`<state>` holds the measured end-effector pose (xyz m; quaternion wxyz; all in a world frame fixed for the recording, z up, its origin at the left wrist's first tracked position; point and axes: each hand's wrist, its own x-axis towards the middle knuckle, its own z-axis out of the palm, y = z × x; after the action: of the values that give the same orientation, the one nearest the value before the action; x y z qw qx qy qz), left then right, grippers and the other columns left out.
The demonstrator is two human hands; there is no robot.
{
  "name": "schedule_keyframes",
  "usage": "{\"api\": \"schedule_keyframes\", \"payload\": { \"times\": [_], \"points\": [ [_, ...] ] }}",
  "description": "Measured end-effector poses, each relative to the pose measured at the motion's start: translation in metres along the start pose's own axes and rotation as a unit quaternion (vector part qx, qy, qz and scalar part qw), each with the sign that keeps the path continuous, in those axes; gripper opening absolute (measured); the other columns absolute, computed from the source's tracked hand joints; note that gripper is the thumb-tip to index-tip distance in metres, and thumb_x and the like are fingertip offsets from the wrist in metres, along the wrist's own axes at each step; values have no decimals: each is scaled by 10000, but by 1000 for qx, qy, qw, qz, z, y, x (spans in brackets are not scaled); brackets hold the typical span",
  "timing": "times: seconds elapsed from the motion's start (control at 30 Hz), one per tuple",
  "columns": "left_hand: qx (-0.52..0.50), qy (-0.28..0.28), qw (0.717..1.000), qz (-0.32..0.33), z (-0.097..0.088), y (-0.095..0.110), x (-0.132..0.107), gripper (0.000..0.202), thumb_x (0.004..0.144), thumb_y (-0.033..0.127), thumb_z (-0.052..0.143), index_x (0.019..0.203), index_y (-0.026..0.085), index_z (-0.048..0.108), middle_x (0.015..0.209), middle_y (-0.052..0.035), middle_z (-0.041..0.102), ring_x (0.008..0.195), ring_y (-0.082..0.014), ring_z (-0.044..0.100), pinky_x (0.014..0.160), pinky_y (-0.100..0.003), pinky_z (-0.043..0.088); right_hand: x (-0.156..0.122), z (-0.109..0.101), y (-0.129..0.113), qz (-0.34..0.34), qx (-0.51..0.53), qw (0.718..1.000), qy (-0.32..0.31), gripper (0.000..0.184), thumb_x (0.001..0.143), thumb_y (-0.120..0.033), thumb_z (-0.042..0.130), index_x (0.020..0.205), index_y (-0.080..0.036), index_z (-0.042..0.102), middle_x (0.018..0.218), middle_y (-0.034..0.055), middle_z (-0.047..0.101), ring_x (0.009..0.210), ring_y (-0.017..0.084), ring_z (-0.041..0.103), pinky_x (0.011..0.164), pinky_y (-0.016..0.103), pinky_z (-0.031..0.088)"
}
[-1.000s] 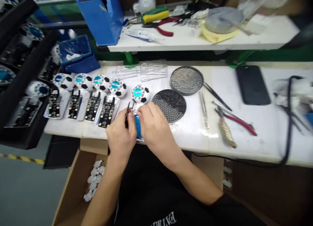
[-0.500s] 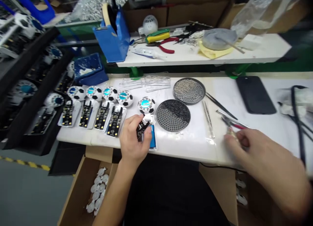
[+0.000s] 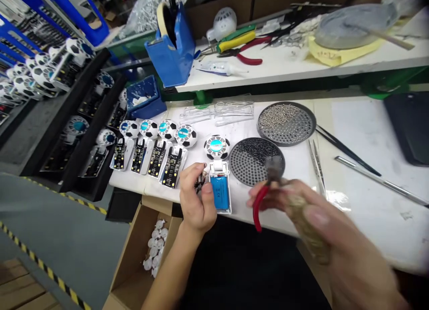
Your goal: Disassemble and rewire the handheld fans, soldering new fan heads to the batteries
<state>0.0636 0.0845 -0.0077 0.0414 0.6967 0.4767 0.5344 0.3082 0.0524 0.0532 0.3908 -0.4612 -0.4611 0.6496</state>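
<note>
My left hand point(image 3: 197, 198) is closed around a small black circuit board point(image 3: 200, 182), mostly hidden by the fingers. Touching distance to its right lies an open white casing point(image 3: 229, 202) with a blue battery point(image 3: 220, 193) in it and a football-patterned round head point(image 3: 217, 147) at its top. My right hand point(image 3: 311, 211) grips a pair of pliers point(image 3: 262, 200), blurred by motion. One plier handle is red; the other looks wrapped in brownish tape. The plier jaws point up over the dark tray of black screws point(image 3: 250, 167).
Several football-headed units with exposed boards point(image 3: 172, 166) stand in a row at left. A tray of silver screws point(image 3: 286, 122), tweezers point(image 3: 348, 149) and a metal rod point(image 3: 382, 180) lie at right. Behind is a shelf point(image 3: 284, 70) with tools. A cardboard box point(image 3: 134, 252) sits below.
My right hand has lifted the pliers from the right side of the table and brought them left towards my left hand. My left hand keeps the board, now turned away from the battery. The view has shifted.
</note>
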Motion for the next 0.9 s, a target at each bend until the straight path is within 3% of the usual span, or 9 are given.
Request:
{"api": "schedule_keyframes", "payload": {
  "times": [0.1,0.2,0.43,0.63,0.9],
  "points": [
    [-39,-3,999,-28,0,-2,-4,498,1083,249,529,1579,223,501,1399,-158,612,1289,-311,634,1085,-527,572,15,19,-8,56,9,990,-127,447,1147,-645,403,1118,-262,632,1072,59,647,1018,255,599,942,403,524],
    [-57,-28,998,-15,-3,-2,-4,529,1072,271,549,1596,225,492,1404,-157,599,1318,-317,601,1118,-541,544,23,17,-10,74,-33,977,-195,468,1150,-668,411,1126,-268,653,1032,37,641,934,216,574,906,362,490],
    [-90,-49,995,-16,-5,-3,-3,535,1060,274,572,1587,217,496,1392,-162,586,1292,-323,598,1088,-545,553,29,18,-18,120,-68,964,-226,483,1114,-739,456,1245,-309,633,1121,22,658,1050,243,580,890,383,446],
    [-90,-60,994,-22,-8,-4,-4,566,1042,265,622,1589,220,486,1400,-168,579,1286,-329,613,1080,-549,566,30,22,-16,106,-55,971,-205,448,1118,-710,486,1126,-279,610,1230,23,661,1096,237,586,873,362,451],
    [-95,-73,993,-9,-11,-2,0,566,1029,254,632,1574,208,484,1391,-172,595,1286,-326,622,1074,-544,582,38,30,-22,90,-44,974,-202,501,1150,-705,389,1024,-255,568,944,-12,567,893,178,525,859,344,435]
  ]
}}
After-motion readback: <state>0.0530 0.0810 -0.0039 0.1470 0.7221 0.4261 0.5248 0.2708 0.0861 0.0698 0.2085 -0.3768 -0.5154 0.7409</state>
